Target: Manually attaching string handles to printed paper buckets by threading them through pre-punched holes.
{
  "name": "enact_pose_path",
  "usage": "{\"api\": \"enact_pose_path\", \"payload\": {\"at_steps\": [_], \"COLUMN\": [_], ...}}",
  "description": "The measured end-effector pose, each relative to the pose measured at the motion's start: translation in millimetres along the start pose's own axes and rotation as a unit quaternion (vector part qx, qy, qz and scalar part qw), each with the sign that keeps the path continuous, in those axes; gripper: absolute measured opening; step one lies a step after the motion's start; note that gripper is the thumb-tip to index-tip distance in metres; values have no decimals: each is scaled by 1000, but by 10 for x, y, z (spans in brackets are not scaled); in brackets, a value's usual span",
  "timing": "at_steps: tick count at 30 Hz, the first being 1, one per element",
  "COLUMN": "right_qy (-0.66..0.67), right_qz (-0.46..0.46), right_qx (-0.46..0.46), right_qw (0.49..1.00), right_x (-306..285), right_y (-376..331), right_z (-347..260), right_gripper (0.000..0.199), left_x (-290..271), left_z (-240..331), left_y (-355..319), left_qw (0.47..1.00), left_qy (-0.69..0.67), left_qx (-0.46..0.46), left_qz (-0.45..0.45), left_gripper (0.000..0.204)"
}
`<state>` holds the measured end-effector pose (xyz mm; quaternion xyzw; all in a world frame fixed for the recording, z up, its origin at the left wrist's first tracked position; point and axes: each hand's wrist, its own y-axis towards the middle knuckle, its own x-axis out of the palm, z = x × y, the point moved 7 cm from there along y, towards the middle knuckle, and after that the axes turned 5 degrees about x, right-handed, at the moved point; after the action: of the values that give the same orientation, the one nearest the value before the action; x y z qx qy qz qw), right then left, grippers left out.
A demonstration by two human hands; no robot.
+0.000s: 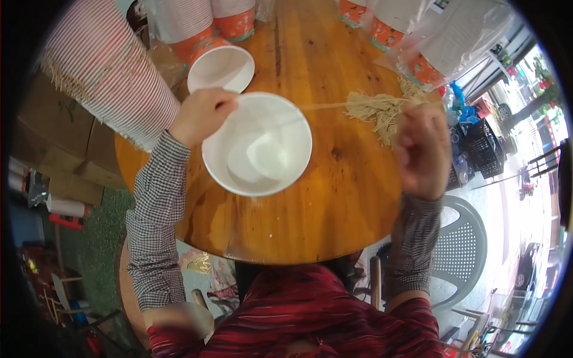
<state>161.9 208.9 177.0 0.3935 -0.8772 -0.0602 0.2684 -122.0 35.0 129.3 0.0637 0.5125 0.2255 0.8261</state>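
A white paper bowl (pixel 256 146) stands on the table in front of me, its open mouth up. My left hand (pixel 204 114) is closed at the bowl's upper left rim, fingers curled in a pinch. A thin pale string (pixel 325 106) stretches from it across the bowl's mouth toward the right. My right hand (pixel 422 149), smeared by motion, is raised at the right with its fingertips pinched at the string's other end. Beside it lies a loose bundle of beige strings (pixel 376 108). Behind the bowl, another white paper bowl (pixel 222 68) lies tilted.
A tall leaning stack of nested paper bowls (pixel 113 71) rises at the left, with strings draped over it. More orange-and-white bowl stacks in clear plastic (pixel 394 24) line the far side of the round wooden table (pixel 298 230). A grey chair (pixel 456 253) stands at the right.
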Motion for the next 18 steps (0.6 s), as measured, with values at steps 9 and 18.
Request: {"api": "enact_pose_path", "payload": {"at_steps": [9,18], "right_qy": [-224,-249], "right_qz": [-97,-136], "right_qx": [18,50], "right_qw": [970,958], "right_x": [366,449], "right_y": [-77,-290], "right_z": [272,342], "right_gripper": [4,5], "left_x": [167,147], "left_z": [699,1420], "left_y": [60,-133], "left_qw": [946,951], "left_qy": [-299,-303], "left_qx": [13,42], "left_qz": [122,43], "left_gripper": [30,57]}}
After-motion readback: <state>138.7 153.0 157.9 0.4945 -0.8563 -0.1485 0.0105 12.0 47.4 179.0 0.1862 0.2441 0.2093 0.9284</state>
